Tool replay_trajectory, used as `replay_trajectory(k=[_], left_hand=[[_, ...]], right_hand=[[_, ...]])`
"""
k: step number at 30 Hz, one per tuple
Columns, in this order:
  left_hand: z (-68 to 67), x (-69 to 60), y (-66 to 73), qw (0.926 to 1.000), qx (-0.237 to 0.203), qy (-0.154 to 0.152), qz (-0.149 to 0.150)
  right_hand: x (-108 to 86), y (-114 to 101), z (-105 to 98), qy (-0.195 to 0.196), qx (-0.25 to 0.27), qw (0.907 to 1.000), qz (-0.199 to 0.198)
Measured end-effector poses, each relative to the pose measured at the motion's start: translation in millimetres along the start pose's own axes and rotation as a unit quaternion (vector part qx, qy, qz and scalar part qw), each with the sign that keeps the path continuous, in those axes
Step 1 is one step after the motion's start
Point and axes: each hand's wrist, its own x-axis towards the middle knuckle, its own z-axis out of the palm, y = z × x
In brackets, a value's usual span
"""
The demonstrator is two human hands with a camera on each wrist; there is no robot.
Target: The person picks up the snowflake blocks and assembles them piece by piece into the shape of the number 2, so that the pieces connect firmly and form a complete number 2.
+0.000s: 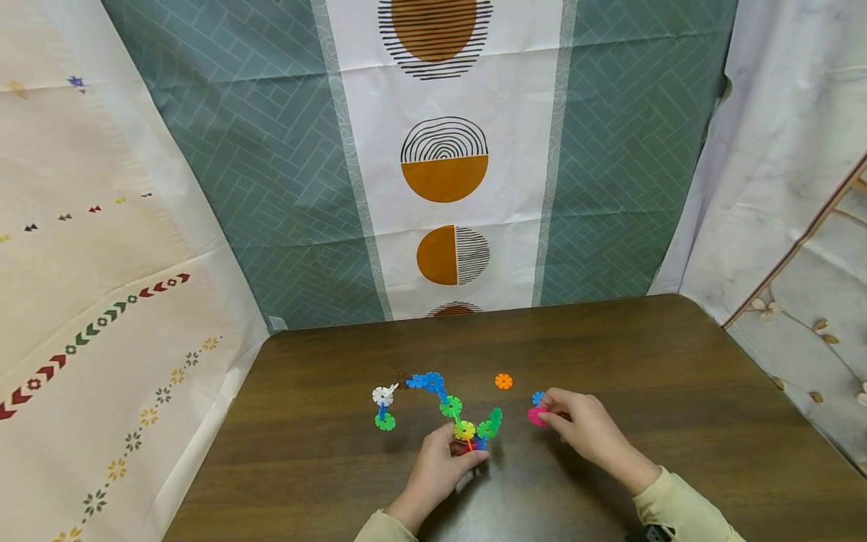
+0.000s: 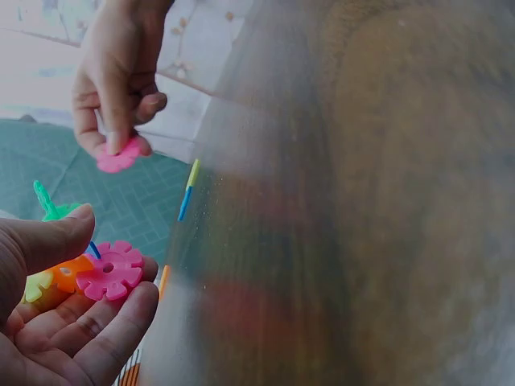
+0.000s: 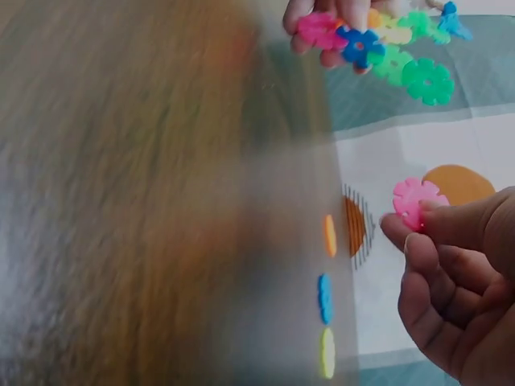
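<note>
My left hand (image 1: pixel 436 468) grips one end of a chain of interlocking flower discs (image 1: pixel 451 407). Blue, green, yellow, orange, brown and white pieces link up, and the chain reaches up and left over the table. At the gripped end a pink disc (image 2: pixel 109 270) sits by my left fingers, beside an orange one. A branch with a blue disc (image 3: pixel 360 48) and two green discs runs off from there. Between thumb and fingertips, my right hand (image 1: pixel 588 429) pinches a separate pink flower disc (image 3: pixel 417 201), apart from the chain.
Loose on the brown table (image 1: pixel 305 482) lie an orange disc (image 1: pixel 503 382), a blue disc (image 1: pixel 538 398) and a yellow disc (image 3: pixel 327 352), the last hidden in the head view. Patterned cloth (image 1: pixel 460 181) hangs behind the table's far edge.
</note>
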Motion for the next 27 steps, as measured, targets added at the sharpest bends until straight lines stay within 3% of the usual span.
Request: replay_trajectory(k=[6,14,27], left_hand=[[0.7,-0.5,1.9,1.0,0.001,-0.002,-0.001],[2.3,-1.6,3.1,1.0,-0.004,-0.005,-0.004],[2.7,-4.0,6.1,0.9998,-0.016,-0.009,-0.002]], right_hand=[[1.8,-13,0,-0.002,0.05,0.9985,-0.023],[4.4,-25,3,-0.006,0.097,0.995,-0.025],[7.0,-33,6,-0.012,0.096,0.9942,-0.046]])
